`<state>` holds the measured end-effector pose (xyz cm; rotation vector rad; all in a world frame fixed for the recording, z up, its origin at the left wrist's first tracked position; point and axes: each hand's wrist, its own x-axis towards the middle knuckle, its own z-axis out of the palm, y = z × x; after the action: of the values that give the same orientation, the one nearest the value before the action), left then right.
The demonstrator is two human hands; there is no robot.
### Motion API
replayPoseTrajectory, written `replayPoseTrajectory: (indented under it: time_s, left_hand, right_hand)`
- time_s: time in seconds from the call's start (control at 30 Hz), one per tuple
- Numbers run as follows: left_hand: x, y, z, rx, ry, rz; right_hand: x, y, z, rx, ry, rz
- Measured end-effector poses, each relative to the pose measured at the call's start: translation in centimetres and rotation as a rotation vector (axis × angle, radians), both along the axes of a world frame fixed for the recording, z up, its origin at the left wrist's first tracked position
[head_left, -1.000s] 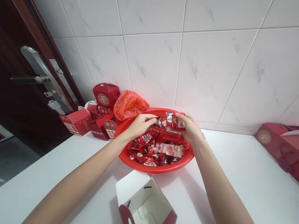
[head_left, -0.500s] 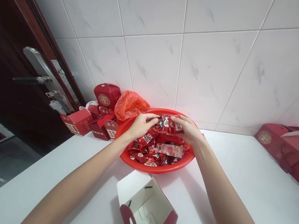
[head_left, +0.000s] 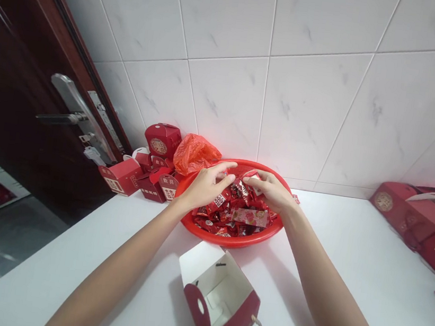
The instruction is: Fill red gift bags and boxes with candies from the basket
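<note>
Over a red plastic basket [head_left: 227, 242] heaped with wrapped candies [head_left: 227, 212], both my hands are working. My left hand [head_left: 208, 186] hovers at the basket's left side, thumb and fingers apart, with nothing seen in its grasp. Between the thumb and fingers of my right hand [head_left: 273, 192] is a small red-and-white wrapped candy [head_left: 255, 175], partly covered by the fingers. A pink wrapped bar [head_left: 249, 217] lies on top of the pile. In front of the basket stands a dark red paper box [head_left: 198, 313] with its lid open, pale inside, and a cord handle on its right.
Several red gift boxes [head_left: 120, 174] and a crumpled red plastic bag [head_left: 194, 154] stand left of the basket. More red boxes [head_left: 407, 209] line the right of the white table [head_left: 349, 255]. A tiled wall [head_left: 304, 115] rises behind; a dark door [head_left: 20, 78] is at left.
My left hand's fingers have spread and lifted from the candies. My right hand still pinches a candy near the same place. The view has shifted slightly.
</note>
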<state>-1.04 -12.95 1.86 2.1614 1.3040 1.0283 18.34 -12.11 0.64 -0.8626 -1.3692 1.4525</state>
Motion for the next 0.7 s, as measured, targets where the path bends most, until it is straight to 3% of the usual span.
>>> replayPoseTrajectory:
  time_s: [0.17, 0.23, 0.33, 0.4, 0.57, 0.7]
  left_hand:
    - [-2.9, -5.6, 2.9, -0.036, -0.014, 0.013]
    - [-4.1, -8.2, 4.0, -0.154, 0.133, -0.046]
    - [-5.1, -11.8, 5.0, -0.516, 0.357, -0.296]
    - [-5.3, -13.5, 5.1, -0.661, 0.454, -0.446]
    - [-5.1, -14.8, 5.0, -0.615, 0.54, -0.588]
    - [-5.1, -14.8, 5.0, -0.598, 0.556, -0.604]
  right_hand:
    - [0.0, -3.5, 2.7, 0.149, -0.057, 0.166]
    - [-0.1, -5.5, 4.0, 0.195, -0.144, 0.237]
    - [-0.7, -8.4, 5.1, 0.322, -0.327, 0.332]
    - [-1.4, -9.9, 5.2, 0.393, -0.467, 0.385]
    - [-2.6, -12.5, 4.7, 0.426, -0.764, 0.44]
    - [-2.4, -14.2, 4.6, 0.395, -0.854, 0.472]
